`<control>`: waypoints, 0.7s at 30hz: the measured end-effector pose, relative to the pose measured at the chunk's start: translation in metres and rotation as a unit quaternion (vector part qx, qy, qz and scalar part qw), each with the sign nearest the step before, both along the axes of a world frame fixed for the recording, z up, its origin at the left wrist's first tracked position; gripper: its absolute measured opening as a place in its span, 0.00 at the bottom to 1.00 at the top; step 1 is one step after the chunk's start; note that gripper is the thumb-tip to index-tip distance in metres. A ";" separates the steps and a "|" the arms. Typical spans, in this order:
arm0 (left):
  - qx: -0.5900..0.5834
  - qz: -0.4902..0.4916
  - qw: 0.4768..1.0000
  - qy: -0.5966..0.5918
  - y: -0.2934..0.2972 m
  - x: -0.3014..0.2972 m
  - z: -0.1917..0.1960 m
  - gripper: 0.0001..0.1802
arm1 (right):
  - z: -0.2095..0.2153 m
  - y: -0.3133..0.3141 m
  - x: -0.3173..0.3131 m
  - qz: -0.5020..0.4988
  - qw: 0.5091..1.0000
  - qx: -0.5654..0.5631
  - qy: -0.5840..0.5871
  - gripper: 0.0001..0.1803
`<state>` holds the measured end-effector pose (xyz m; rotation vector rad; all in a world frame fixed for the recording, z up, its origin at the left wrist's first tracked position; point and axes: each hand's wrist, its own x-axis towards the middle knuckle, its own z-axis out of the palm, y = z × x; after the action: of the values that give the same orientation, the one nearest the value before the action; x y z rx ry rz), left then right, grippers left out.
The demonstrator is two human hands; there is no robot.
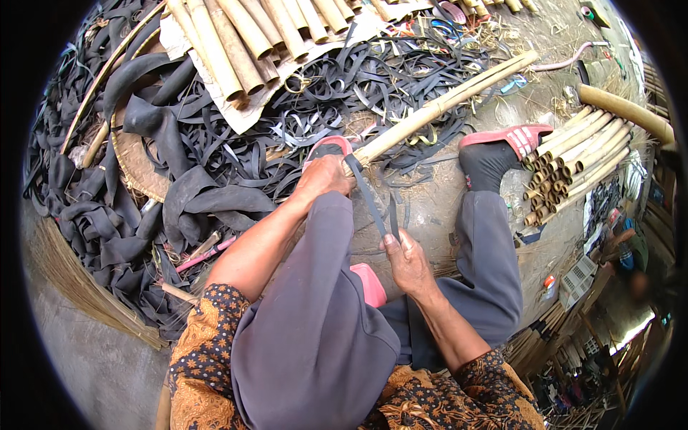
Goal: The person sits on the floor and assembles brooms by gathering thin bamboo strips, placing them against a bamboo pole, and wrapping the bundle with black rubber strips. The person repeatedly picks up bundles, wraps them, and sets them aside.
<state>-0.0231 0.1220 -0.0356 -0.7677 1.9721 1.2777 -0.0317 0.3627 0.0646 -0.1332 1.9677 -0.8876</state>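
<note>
A long bamboo pole [444, 104] slants from the far right toward my knees. Closed at its near end is my left hand [326, 179], fingers partly hidden behind my raised left knee. From that end a dark rubber strip [369, 201] runs taut toward me, down to my right hand [410, 261]. The thumb and fingers of that hand pinch the strip, and a loose length of it hangs just above the grip. Whether the strip is wound round the pole under my left hand is hard to tell.
Beyond my feet lies a tangle of black rubber strips [401, 68]. Wide black rubber pieces [161, 129] are heaped at the left, beside a straw broom [86, 279]. Cut bamboo tubes [236, 50] lie on a sheet at the back. A bamboo bundle [573, 161] sits by my right sandal [519, 136].
</note>
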 end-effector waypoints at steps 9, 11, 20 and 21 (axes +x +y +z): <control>0.376 0.013 0.927 0.006 0.007 0.005 0.058 0.11 | -0.097 0.004 -0.032 0.090 0.986 0.005 0.137 0.19; 0.443 0.023 0.888 -0.117 0.003 0.001 0.060 0.12 | -0.105 -0.010 -0.046 0.070 0.983 -0.095 0.142 0.10; 0.168 -0.014 0.986 0.010 0.012 0.002 0.023 0.25 | -0.053 -0.029 -0.094 -0.389 0.917 -0.012 -0.092 0.40; 0.112 -0.052 0.992 0.007 0.010 0.004 0.020 0.27 | -0.046 -0.031 -0.095 -0.339 0.940 0.036 0.010 0.29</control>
<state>-0.0193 0.1323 -0.0153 -0.5406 1.8157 1.4134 -0.1268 0.3322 0.0186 0.6169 2.0854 -1.2408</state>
